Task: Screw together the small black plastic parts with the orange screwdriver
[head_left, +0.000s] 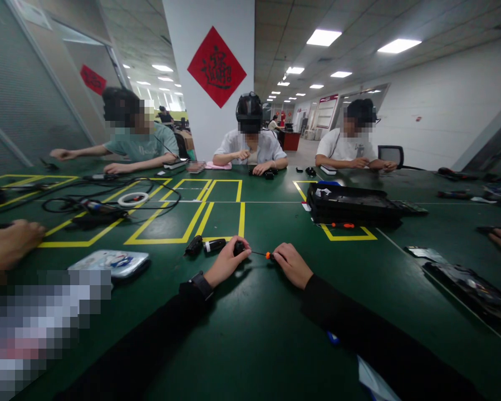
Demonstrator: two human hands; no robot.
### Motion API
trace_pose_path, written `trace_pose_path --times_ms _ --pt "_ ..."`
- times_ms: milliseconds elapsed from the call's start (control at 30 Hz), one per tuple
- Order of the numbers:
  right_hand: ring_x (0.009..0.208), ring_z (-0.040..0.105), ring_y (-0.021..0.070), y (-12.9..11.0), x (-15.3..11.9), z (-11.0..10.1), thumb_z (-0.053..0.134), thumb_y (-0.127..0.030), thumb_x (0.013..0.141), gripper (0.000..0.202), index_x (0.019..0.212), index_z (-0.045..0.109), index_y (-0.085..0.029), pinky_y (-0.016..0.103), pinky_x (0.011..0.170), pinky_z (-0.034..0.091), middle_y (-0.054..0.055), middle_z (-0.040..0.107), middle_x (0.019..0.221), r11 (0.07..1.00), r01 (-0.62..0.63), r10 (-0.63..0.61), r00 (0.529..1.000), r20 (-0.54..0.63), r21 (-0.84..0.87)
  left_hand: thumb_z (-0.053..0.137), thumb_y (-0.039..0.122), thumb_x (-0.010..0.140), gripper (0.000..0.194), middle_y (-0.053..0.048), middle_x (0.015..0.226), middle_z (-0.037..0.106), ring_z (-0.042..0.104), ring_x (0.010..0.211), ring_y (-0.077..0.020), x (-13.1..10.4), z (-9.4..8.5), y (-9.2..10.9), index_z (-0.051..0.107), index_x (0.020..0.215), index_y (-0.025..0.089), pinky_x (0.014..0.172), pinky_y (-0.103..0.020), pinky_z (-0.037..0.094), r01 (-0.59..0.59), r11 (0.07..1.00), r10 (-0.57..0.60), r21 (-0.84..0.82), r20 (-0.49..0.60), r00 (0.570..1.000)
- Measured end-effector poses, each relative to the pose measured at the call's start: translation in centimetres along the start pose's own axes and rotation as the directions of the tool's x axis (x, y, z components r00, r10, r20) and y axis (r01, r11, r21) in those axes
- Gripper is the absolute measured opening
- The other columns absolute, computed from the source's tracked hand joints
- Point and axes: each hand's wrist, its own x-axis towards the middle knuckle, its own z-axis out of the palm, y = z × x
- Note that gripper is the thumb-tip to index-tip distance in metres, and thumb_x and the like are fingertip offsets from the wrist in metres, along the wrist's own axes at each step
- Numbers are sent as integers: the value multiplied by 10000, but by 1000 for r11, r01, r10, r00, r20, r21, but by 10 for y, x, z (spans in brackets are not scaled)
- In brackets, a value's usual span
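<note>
At the near middle of the green table (250,340), between the two hands, lies a thin-shafted screwdriver (269,255) with an orange collar, its shaft running level toward a small dark piece (238,247). The right hand (293,265) is curled narrow around the handle; the left hand (227,262) pinches the dark piece between thumb and fingers. Whether the tip is seated in the piece is too small to tell.

For good control, the shaft should run straight into the piece rather than at a slant, with light pressure and turning from the fingertips. The left fingers are best placed clear of the tip's line, in case it slips, and both wrists could rest on the tabletop for steadiness.

Just beyond the left hand lie a white-banded black cylinder (214,245) and a plain black cylinder (194,245); an elbow or knuckle could roll them. Farther out are a phone (111,264) to the left, a black tray (350,207) to the right, and co-workers seated across the table.
</note>
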Motion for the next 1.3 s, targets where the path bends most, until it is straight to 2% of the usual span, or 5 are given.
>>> trace_pose_path --times_ms 400,600,900,1100,1300 --pt "863 462 173 -3 -1 -3 498 -223 838 92 894 552 -174 315 780 379 47 545 875 1000 -1 1 1000 8 20 534 349 776 209 -14 879 572 531 815 -145 1 1 -5 515 911 190 777 -291 419 48 999 -49 -26 -21 999" --pt "856 469 165 -3 -4 -2 584 -222 780 158 919 523 -177 300 767 387 42 533 907 999 -12 12 1000 -1 45 539 320 775 189 -12 872 577 532 823 -143 1 1 -4 509 906 186 806 -297 411 24 999 -24 -27 -8 1000" --pt "847 466 164 -1 1 -3 399 -235 891 213 809 584 -166 321 801 365 47 548 834 1000 -1 1 1000 13 10 529 277 773 160 -15 881 581 537 848 -151 1 0 -1 507 905 190 838 -308 403 28 999 -27 -37 2 1000" --pt "865 468 175 -2 0 -4 503 -204 823 75 849 566 -172 323 791 377 48 544 865 999 25 -25 1000 3 29 538 287 767 166 -15 875 578 541 842 -152 1 1 -2 505 896 188 838 -313 406 41 998 -42 -36 -8 999" --pt "861 473 170 -2 -2 -4 580 -175 752 168 909 524 -182 300 755 400 42 524 909 999 -8 9 1000 -15 53 549 340 766 210 -13 878 576 537 817 -145 1 1 -3 512 907 188 800 -302 418 39 999 -40 -36 -12 999"
